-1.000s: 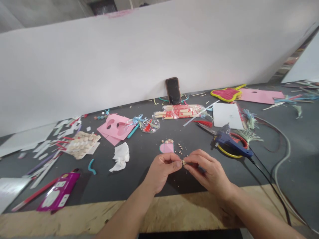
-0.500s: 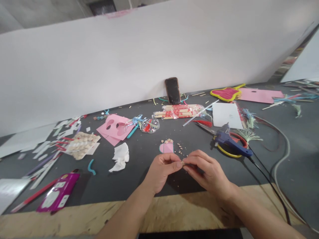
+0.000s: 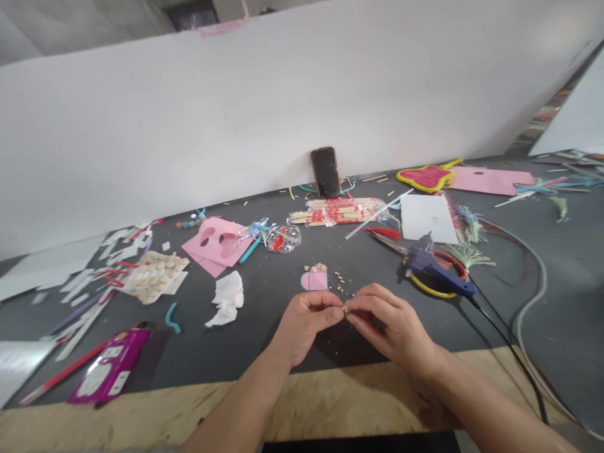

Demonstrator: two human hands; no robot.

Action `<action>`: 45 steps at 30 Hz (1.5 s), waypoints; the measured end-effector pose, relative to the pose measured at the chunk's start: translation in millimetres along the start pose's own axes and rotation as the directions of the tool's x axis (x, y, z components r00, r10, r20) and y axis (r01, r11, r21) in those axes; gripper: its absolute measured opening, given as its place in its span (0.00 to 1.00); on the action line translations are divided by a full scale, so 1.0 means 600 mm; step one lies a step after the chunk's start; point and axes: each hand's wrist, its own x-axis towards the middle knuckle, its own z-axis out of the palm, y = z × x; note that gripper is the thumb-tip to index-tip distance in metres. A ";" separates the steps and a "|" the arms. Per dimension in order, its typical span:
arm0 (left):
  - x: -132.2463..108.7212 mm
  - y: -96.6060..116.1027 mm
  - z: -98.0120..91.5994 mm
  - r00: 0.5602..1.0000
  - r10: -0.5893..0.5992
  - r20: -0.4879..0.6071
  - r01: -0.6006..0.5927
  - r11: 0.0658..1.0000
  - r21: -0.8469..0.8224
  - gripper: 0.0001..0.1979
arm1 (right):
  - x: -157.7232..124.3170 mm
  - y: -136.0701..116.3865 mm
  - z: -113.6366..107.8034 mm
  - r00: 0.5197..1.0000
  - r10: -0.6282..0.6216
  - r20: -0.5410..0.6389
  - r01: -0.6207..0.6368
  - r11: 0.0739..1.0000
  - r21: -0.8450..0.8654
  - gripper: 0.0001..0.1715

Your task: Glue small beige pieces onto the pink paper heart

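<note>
My left hand (image 3: 306, 324) and my right hand (image 3: 394, 327) meet fingertip to fingertip above the dark table, both pinched on a tiny tan bead cluster (image 3: 346, 309). Just beyond them lies a small pink heart cut-out (image 3: 315, 280) with loose tan beads (image 3: 340, 280) scattered along its top and right side. More bead crumbs lie on the table under my hands.
A blue glue gun (image 3: 436, 267) with a black cable lies right of my hands. Crumpled white tissue (image 3: 227, 297), pink paper (image 3: 217, 242), a stick bundle (image 3: 337, 211), a phone (image 3: 326, 171) against the white wall, a magenta pack (image 3: 109, 372) and paper scraps surround the spot.
</note>
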 end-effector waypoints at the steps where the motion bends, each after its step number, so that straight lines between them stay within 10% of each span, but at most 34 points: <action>1: 0.000 0.000 -0.001 1.000 0.008 0.002 -0.008 1.000 0.000 0.06 | 0.000 0.000 -0.001 1.000 0.000 -0.002 0.000 1.000 0.001 0.08; 45: 0.000 0.002 -0.003 1.000 0.005 -0.020 -0.003 0.992 0.128 0.09 | -0.002 0.004 -0.002 0.999 0.019 0.045 -0.020 0.999 0.032 0.09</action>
